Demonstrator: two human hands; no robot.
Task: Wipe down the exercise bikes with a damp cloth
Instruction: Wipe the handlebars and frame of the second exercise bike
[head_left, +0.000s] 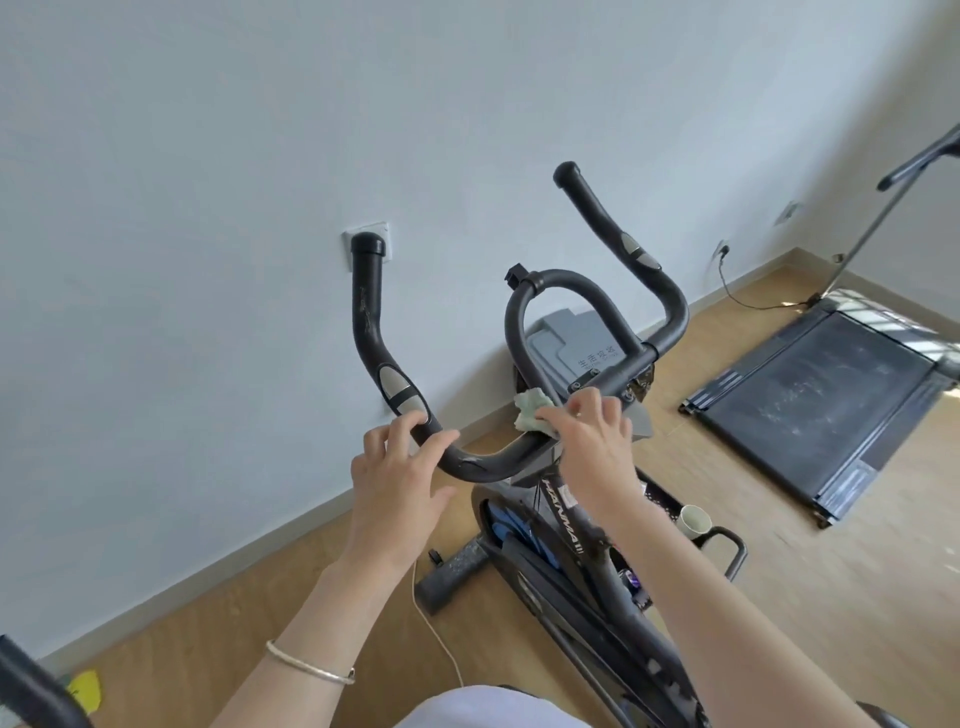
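A black exercise bike (566, 540) stands on a pale wood-plank floor (208, 623), close to a plain light blue-grey wall (208, 156) with a low skirting board (182, 587) along its foot. The left hand (395, 467) grips the left bend of the handlebar (478, 465), fingers curled over the bar just below its silver sensor pad, a thin bracelet (306, 662) on the wrist. The right hand (592, 441) clutches a crumpled pale green cloth (527, 410) and presses it on the middle of the handlebar, where the inner loop meets the bar. Past the loop sits the grey console (571, 343).

A white socket plate (385, 232) is on the wall behind the tip of the left grip. A thin white cable (436, 634) trails over the floor beside the bike's front foot. A pale cup (695, 521) sits in a holder on the bike's right side. Well apart to the right lies a flat treadmill (810, 395), its dark belt streaked with pale dusty marks and a patch of sunlight at its far end; a black cord (748, 301) runs from it to a wall plug (722, 250). Something yellow (85, 688) lies on the floor at the lower left; what it is cannot be told.
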